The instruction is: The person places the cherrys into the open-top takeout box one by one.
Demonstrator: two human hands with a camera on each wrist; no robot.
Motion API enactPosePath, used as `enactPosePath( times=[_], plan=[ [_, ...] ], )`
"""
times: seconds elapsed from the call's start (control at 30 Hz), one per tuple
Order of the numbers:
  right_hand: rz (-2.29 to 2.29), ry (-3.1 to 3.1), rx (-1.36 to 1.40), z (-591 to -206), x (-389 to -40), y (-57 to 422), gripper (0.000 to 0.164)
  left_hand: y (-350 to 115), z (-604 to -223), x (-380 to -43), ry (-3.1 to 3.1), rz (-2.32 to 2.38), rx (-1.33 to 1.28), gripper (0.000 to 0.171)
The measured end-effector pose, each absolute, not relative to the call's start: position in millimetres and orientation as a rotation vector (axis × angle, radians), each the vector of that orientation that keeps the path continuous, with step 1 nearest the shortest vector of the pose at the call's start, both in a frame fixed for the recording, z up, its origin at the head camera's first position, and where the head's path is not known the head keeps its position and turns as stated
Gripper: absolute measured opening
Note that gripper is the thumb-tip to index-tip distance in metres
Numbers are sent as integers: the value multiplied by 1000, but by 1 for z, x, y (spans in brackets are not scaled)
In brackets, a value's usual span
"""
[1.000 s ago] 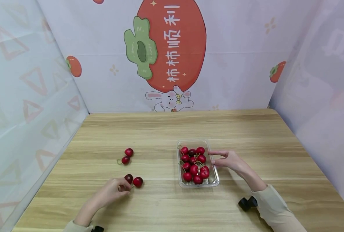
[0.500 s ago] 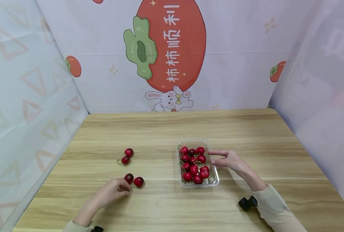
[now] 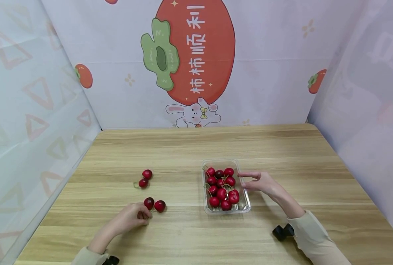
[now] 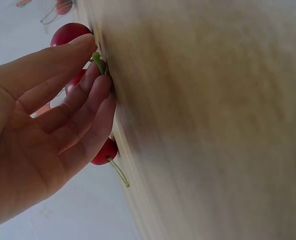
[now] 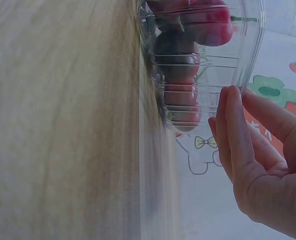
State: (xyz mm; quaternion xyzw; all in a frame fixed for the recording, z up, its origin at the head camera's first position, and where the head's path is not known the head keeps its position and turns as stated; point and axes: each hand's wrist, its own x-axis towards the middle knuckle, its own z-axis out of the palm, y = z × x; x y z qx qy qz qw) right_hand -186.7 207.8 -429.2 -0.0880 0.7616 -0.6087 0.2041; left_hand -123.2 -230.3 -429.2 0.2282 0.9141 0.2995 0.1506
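Observation:
My left hand (image 3: pixel 130 217) pinches a green cherry stem (image 4: pixel 99 64) close above the table, between thumb and fingertips. Right beside those fingertips are two dark red cherries, the near one (image 3: pixel 149 203) and the one to its right (image 3: pixel 160 206). My right hand (image 3: pixel 260 183) rests its straight fingertips against the right side of a clear plastic box (image 3: pixel 246 206). The right wrist view shows the fingertips (image 5: pixel 233 92) up at the box's rim, outside its ribbed wall. Several red cherries (image 3: pixel 221 194) with stems fill much of the box.
Two more cherries (image 3: pixel 143 183) lie together farther back on the left of the wooden table (image 3: pixel 183 235); one has a curved stem. A black device (image 3: pixel 283 232) sits at the right sleeve. A printed cloth (image 3: pixel 265 55) hangs behind the table's far edge.
The left hand has shifted slightly to the right, and the two cherries by its fingertips have moved the same way, a little farther back. The right hand and box stay put.

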Motion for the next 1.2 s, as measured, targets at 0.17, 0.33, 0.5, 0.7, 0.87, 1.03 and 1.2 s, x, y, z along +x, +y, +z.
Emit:
enactPosePath(
  times=[0.17,0.33,0.5,0.7,0.87,1.03,1.2],
  plan=[
    [-1696,2130,-234,-428,-186,207,50,-230,-430,-126,2587,853,656,12],
    [-1695,2133,-222,-427,-186,207,49,-230,-429,-127,2578,859,654,13],
    [-1690,2136,-221,-427,-186,207,50,-229,-428,-127,2573,862,646,12],
    [-1688,2133,-232,-427,-186,208,50,-228,-428,-128,2585,844,642,11],
    [-1673,2150,-235,-428,-186,208,51,-228,-428,-128,2595,860,654,9],
    [-1678,2149,-233,-427,-186,208,50,-228,-430,-129,2621,889,660,8],
    [-1677,2152,-231,-428,-186,208,50,-230,-429,-130,2647,929,685,10]
  ],
)
